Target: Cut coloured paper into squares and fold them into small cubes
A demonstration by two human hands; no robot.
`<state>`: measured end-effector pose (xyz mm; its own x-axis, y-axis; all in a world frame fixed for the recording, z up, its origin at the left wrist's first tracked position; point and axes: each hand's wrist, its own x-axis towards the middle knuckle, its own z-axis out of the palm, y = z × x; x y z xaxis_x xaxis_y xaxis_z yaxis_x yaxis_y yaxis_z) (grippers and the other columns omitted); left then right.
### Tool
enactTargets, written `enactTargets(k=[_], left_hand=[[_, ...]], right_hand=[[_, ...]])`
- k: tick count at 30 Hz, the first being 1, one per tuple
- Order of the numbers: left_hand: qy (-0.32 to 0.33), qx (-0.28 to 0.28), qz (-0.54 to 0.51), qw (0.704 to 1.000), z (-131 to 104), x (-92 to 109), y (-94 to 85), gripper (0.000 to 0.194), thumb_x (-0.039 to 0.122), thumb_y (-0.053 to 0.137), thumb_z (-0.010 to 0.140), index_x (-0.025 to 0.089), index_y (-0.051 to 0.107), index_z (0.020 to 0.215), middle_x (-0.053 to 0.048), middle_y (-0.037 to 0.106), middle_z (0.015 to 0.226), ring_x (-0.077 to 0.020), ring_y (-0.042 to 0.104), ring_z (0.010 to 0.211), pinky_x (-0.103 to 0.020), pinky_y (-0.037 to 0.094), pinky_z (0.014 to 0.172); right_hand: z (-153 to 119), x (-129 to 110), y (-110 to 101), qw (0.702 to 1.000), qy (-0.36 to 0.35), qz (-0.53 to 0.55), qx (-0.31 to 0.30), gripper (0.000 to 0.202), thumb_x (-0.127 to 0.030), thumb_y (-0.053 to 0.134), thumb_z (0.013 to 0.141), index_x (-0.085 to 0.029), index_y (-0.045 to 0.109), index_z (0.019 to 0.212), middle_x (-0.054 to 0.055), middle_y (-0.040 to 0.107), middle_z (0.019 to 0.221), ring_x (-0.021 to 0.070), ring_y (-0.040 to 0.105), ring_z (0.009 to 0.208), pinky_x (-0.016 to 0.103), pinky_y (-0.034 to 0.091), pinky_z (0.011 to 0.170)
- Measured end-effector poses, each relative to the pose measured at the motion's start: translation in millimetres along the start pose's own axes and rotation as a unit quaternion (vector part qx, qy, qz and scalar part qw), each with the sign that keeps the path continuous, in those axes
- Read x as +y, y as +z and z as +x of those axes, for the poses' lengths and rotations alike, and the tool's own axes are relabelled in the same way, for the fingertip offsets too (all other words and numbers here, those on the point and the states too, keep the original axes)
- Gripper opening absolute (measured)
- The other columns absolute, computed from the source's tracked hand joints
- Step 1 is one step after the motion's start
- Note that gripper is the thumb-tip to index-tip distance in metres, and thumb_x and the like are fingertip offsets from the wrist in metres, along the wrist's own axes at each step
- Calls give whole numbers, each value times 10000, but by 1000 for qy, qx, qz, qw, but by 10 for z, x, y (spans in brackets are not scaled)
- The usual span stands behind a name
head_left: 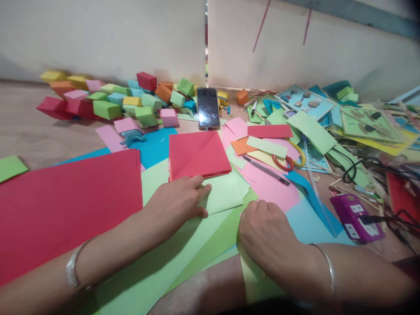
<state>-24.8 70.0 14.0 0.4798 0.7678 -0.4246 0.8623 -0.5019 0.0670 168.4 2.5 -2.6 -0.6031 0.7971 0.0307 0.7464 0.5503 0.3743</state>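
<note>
My left hand (183,197) lies on a pale green sheet (226,192), thumb and forefinger apart. Its fingertips reach the near edge of a small stack of red square sheets (198,155). My right hand (264,229) is curled into a fist on the green papers to the right, and what its fingers hold, if anything, is hidden. Beyond it, scissors (267,170) with red and yellow handles lie on pink paper (278,192). A large red sheet (65,210) spreads out to the left of my left forearm.
Folded paper boxes (108,109) in several colours are heaped at the back left. A phone (208,108) stands at the back middle. A purple power strip (356,218) with a black cable sits at the right, near decorated cards (370,122) and sticks. A white wall (105,39) closes off the back.
</note>
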Motion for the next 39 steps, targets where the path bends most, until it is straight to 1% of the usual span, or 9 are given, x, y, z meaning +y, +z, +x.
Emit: enactTargets(k=[3,5,11,16,21,27,32,36,39], left_hand=[[6,10,2,1000,-1,-11,-2,409,353,702,879,199,635,1252,-83,654,1011,-262,648,887,-301,260,511],[9,15,-7,1000,3,-10,-7,392,373,702,878,199,647,1225,-77,659,997,-265,656,885,-299,260,513],[-27,56,6,998,60,91,29,361,514,581,925,171,676,983,-89,678,934,-294,668,847,-316,241,491],[-40,89,24,995,127,126,118,466,547,672,851,139,612,1068,-107,669,973,-305,665,841,-321,296,516],[-32,54,11,998,62,57,83,489,527,702,833,146,586,1116,-124,683,1035,-300,674,846,-308,295,549],[-67,-30,-7,997,-75,-60,-54,275,445,693,839,201,568,850,-83,716,820,-280,672,778,-299,236,516],[-85,-80,-16,993,-75,-200,-66,331,461,703,789,235,488,678,-47,678,710,-262,633,694,-300,219,506],[-77,-89,-26,993,-56,-251,-48,361,494,704,763,236,475,657,-53,673,705,-262,618,682,-304,244,516],[-76,-98,-20,992,-50,-239,-66,359,518,686,776,235,487,680,-61,684,736,-271,624,709,-310,264,523]], right_hand=[[56,23,-44,997,-31,10,69,180,-30,520,757,-130,668,767,72,510,573,194,433,513,334,178,494],[91,8,-5,995,-60,13,73,209,-8,516,797,-99,688,871,55,513,589,188,434,529,337,193,508],[116,-55,143,991,-113,0,66,213,-5,536,822,-14,709,945,53,520,609,176,430,533,332,153,523],[95,-75,138,992,-113,1,65,254,1,524,804,17,707,979,57,518,611,172,442,538,332,143,530],[106,-59,125,991,-112,11,77,274,9,539,743,16,719,949,64,526,601,172,440,522,332,129,527],[99,-39,129,991,-104,20,83,330,23,568,687,18,734,972,58,518,586,164,424,508,328,120,529],[81,-29,147,991,-111,13,75,407,38,556,721,55,700,1102,62,523,601,163,428,532,322,131,527],[89,-67,99,992,-108,30,54,392,16,536,773,49,685,1134,58,521,619,164,431,542,324,152,519],[87,-141,67,989,-130,56,53,452,-28,501,855,-4,613,1292,37,520,637,167,447,555,318,182,513]])
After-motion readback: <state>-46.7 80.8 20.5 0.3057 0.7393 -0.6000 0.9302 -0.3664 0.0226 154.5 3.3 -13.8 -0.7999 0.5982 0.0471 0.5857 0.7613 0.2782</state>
